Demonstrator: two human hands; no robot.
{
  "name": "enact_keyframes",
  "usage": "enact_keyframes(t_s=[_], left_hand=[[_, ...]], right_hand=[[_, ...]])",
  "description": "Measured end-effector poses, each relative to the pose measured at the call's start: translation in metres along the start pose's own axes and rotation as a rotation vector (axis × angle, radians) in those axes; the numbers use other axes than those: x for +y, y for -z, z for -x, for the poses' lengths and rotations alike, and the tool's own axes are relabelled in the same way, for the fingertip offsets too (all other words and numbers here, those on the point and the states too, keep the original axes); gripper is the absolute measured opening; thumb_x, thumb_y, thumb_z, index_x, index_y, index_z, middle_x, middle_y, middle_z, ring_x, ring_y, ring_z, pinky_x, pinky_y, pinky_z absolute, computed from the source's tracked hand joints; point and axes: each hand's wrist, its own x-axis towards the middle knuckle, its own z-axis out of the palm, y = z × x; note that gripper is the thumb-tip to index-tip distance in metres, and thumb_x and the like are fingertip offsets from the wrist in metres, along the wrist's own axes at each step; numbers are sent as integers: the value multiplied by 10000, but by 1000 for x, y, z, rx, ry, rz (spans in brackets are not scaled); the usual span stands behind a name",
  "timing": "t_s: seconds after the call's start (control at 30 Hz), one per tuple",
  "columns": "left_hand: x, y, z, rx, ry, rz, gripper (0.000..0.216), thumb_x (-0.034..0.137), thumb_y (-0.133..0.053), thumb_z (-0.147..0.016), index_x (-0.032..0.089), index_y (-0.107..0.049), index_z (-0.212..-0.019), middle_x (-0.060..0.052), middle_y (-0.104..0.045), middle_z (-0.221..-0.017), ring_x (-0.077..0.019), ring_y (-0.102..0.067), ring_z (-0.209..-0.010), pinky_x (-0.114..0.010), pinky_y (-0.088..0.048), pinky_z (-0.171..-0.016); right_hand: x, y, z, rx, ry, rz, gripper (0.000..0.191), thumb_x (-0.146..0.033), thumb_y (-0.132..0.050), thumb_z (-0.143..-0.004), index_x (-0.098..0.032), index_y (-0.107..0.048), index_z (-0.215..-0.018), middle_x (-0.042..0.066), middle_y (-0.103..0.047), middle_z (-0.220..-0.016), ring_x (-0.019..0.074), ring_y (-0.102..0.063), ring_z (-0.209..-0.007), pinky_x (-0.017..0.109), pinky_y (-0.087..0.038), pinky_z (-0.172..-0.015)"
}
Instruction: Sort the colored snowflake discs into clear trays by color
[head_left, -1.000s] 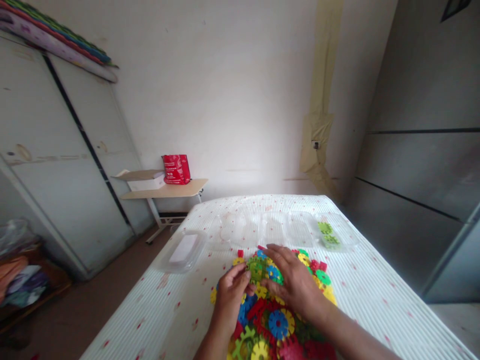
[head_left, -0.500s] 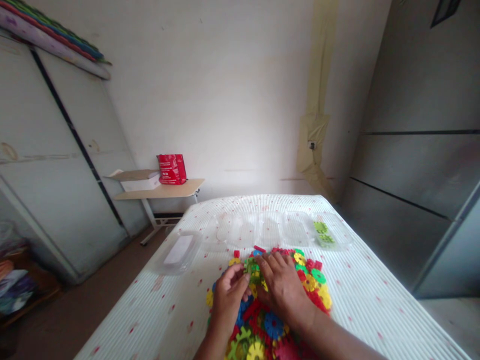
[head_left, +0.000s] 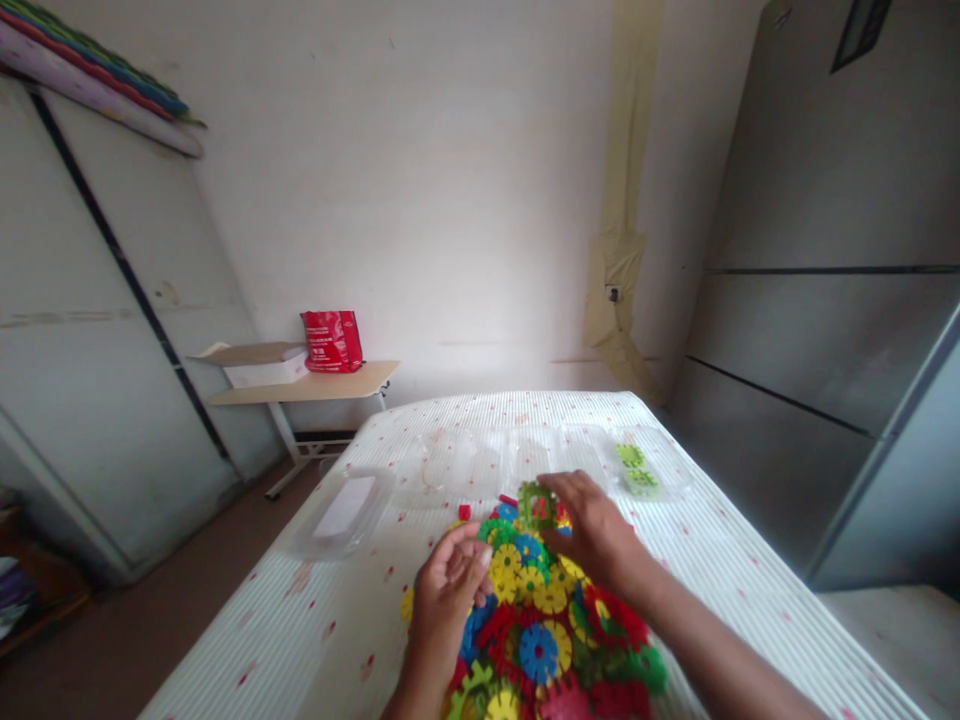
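Note:
A mixed heap of red, yellow, blue and green plastic interlocking pieces [head_left: 540, 650] lies in front of me, many of them notched discs. My right hand [head_left: 589, 525] is closed on a light green square-shaped building piece [head_left: 535, 505], raised above the far part of the heap. The piece sits between the fingertips and thumb. My left hand [head_left: 454, 575] hovers at the heap's left side with fingers loosely curled and apart, nothing visible in them. Two light green pieces [head_left: 637, 468] rest in the rightmost clear plastic container [head_left: 679, 480] at the back.
More clear containers [head_left: 487, 465] stand in a row behind the heap. A clear lid or tray with a white label [head_left: 345, 508] lies at left on the patterned tablecloth [head_left: 300, 620]. Beyond stands a small desk [head_left: 322, 385] with a red bag [head_left: 332, 341].
My right hand has lifted off the heap, moving up and right with the light green piece. My left hand no longer touches that piece and stays nearby. The camera view has turned slightly right.

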Motion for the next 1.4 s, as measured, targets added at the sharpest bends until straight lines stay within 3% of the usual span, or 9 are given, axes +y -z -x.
enact_keyframes(t_s=[0.1,0.17,0.27,0.37,0.63,0.83,1.07,1.4], left_hand=[[0,5,-2,42,-15,11,481,396,-736,-617,138,-578,-991,9,-612,-694,-75,-504,-487,-184,-389,-436],[-1,6,-3,54,-28,16,459,403,-730,-625,139,-586,-972,19,-601,-653,-75,-498,-489,-182,-389,-447],[0,6,-3,59,-41,14,431,411,-724,-632,142,-602,-946,35,-575,-588,-74,-482,-483,-177,-387,-455],[1,5,-3,52,-35,-4,417,423,-728,-621,145,-621,-911,39,-565,-555,-76,-476,-474,-176,-388,-454],[1,10,-6,88,-51,-83,396,432,-727,-613,147,-644,-875,31,-576,-553,-78,-483,-466,-172,-390,-446],[5,10,-5,96,-48,-60,395,426,-730,-612,143,-644,-873,35,-566,-536,-83,-477,-469,-179,-390,-457],[4,10,-6,73,-44,-64,407,451,-722,-624,138,-633,-869,37,-556,-527,-90,-475,-480,-185,-389,-471],[11,9,-2,88,-52,-61,378,415,-719,-630,133,-636,-868,22,-580,-587,-89,-498,-490,-191,-397,-484]], right_hand=[[60,31,-8,95,-86,138,451,-204,-605,-705,-179,-559,-1154,106,-652,-1040,257,-578,-947,386,-471,-824],[100,50,-12,38,-217,272,462,-207,-615,-686,-173,-577,-1144,112,-655,-1058,264,-580,-979,363,-452,-855],[146,67,-17,-254,-385,409,474,-228,-607,-696,-166,-575,-1165,125,-644,-1105,256,-584,-1008,313,-443,-841],[168,67,-21,-503,-465,454,482,-199,-630,-660,-163,-597,-1140,123,-654,-1077,257,-606,-972,305,-453,-781],[186,38,-38,-754,-486,444,517,-110,-714,-511,-156,-660,-1023,113,-657,-1055,283,-593,-997,303,-443,-756],[191,27,-44,-840,-495,417,567,-77,-705,-433,-150,-677,-994,104,-667,-1037,298,-594,-989,295,-443,-730],[191,30,-37,-790,-504,358,524,-118,-675,-452,-173,-693,-973,79,-687,-980,267,-633,-897,269,-464,-632],[180,37,-42,-616,-501,366,473,-48,-672,-432,-174,-702,-887,74,-688,-893,278,-638,-885,293,-485,-660]])
